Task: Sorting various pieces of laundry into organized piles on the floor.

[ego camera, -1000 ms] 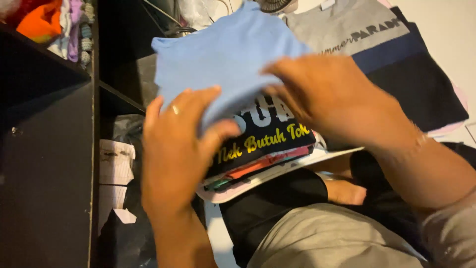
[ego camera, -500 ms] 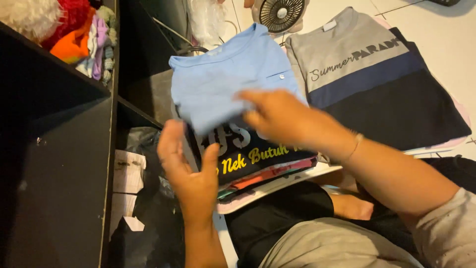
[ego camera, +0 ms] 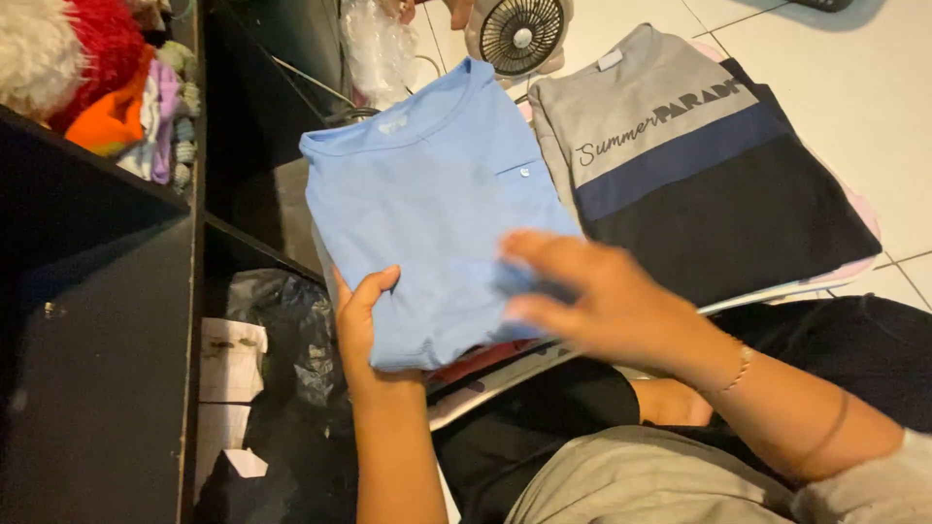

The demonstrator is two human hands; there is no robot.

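Resting under right hand [ego camera: 602,301] fingers: blue shirt [ego camera: 437,213]

One head camera, looking steeply down from close above the hands.

The view faces forward over the person's lap to the tiled floor [ego camera: 854,68]; the left hand [ego camera: 364,325] and right hand [ego camera: 602,301] fill the middle, a dark shelf [ego camera: 97,340] closes the left edge, a small fan [ego camera: 519,34] marks the far top.
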